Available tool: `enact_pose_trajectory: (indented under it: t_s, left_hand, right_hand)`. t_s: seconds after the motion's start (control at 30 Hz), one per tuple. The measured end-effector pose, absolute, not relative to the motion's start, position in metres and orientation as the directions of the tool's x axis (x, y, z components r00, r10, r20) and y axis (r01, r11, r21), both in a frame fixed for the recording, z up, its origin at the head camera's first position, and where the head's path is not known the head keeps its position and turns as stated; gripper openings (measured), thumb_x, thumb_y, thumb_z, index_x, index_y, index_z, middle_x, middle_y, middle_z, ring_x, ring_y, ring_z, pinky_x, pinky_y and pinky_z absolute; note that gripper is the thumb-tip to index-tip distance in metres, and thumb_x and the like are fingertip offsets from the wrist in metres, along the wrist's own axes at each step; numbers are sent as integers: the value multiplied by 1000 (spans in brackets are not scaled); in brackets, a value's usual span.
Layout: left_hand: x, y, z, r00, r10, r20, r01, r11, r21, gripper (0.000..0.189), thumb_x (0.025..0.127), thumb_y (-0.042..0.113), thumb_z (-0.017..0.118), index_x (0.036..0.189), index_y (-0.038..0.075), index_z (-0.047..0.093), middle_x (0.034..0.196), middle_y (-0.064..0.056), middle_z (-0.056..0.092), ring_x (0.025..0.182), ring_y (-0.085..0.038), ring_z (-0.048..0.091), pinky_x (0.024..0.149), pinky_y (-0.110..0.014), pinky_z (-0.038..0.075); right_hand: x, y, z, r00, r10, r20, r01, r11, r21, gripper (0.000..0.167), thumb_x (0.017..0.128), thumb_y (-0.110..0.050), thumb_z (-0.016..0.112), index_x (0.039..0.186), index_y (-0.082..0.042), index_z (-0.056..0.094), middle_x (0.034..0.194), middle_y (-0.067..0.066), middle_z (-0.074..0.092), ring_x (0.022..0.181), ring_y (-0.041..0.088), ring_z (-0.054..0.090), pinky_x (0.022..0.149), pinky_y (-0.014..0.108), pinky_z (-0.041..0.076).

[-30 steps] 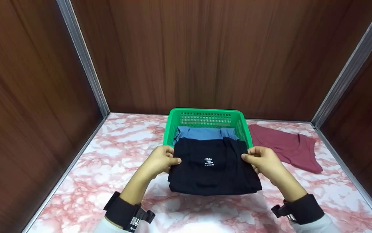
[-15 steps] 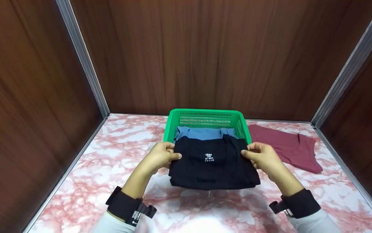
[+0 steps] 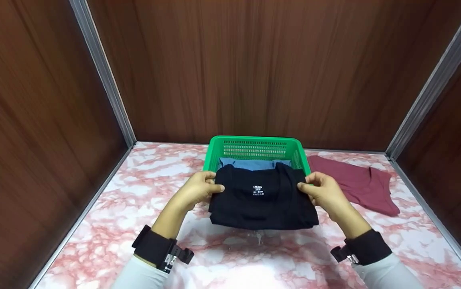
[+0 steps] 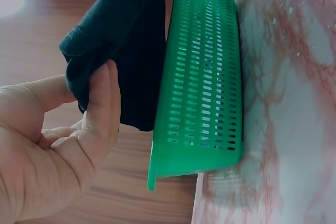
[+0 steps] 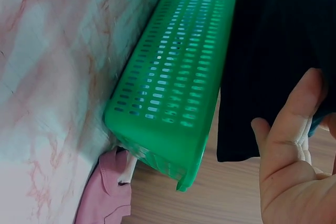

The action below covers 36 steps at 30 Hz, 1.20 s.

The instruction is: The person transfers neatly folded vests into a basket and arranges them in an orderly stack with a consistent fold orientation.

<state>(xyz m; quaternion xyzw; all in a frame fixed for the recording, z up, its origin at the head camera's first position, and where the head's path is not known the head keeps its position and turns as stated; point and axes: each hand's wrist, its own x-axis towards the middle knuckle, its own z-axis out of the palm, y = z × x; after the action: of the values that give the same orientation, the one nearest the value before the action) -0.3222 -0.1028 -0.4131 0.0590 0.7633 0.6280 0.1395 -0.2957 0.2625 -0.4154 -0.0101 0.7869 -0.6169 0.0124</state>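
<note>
A folded black shirt [image 3: 262,204] with white print at its neck is held up in front of the green basket [image 3: 256,139]. My left hand [image 3: 198,190] pinches its left edge between thumb and fingers; my right hand [image 3: 326,192] does the same at the right edge. In the left wrist view the dark cloth [image 4: 110,19] hangs over the basket's rim, and in the right wrist view the shirt [image 5: 257,82] hangs beside that rim. Folded blue cloth [image 3: 250,164] lies inside the basket, partly hidden by the black shirt.
A maroon garment [image 3: 350,180] lies on the marbled table [image 3: 142,208] to the right of the basket. Brown wood-look panels [image 3: 246,72] rise at the back and on both sides, with metal strips [image 3: 102,72] at the corners.
Both hands have moved a little forward, toward the basket, with the black shirt. It now covers more of the blue cloth. The basket and maroon garment stay in place.
</note>
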Motion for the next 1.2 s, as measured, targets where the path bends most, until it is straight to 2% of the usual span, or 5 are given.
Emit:
enact_pose_trajectory:
  t_s: [0.37,0.6,0.83,1.0,1.2]
  left_hand:
    - [-336,-101,-411,-961,250,-121,-69,208,976,71,92,4,71,153,-9,36,105,-9,58,95,-19,68,89,-45,59]
    - [-344,-100,-406,-958,263,-117,-61,212,975,73,93,6,71,154,-8,33,129,-20,61,99,-22,70,84,-40,61]
    - [-352,-100,-404,-956,258,-136,-76,231,970,73,94,3,70,156,-5,32,135,-24,60,99,-23,71,83,-39,61]
    - [-358,-98,-403,-958,253,-132,-74,229,971,72,94,4,71,156,-1,35,133,-24,61,94,-23,71,80,-37,61]
    - [-367,-96,-404,-958,251,-139,-82,228,970,72,94,6,71,157,3,35,126,-20,62,91,-21,70,82,-37,60]
  right_hand:
    - [-309,263,-411,-1000,-21,-5,0,243,-970,20,93,-15,75,93,-8,56,75,-4,53,56,9,50,51,24,44]
    - [-318,264,-414,-1000,-10,1,-4,248,-969,21,93,-15,75,94,-8,55,74,-5,52,56,9,49,51,22,43]
    - [-327,264,-414,-1000,-24,-16,10,232,-973,21,94,-15,74,95,-8,54,75,-4,55,54,9,52,50,23,45]
    - [-335,265,-411,-1000,-11,-15,12,235,-972,21,94,-14,73,97,-8,53,73,-4,51,53,9,47,48,23,40]
    - [-343,269,-411,-1000,-17,11,-16,304,-953,20,95,-14,72,99,-6,54,73,-5,53,57,11,52,51,24,46]
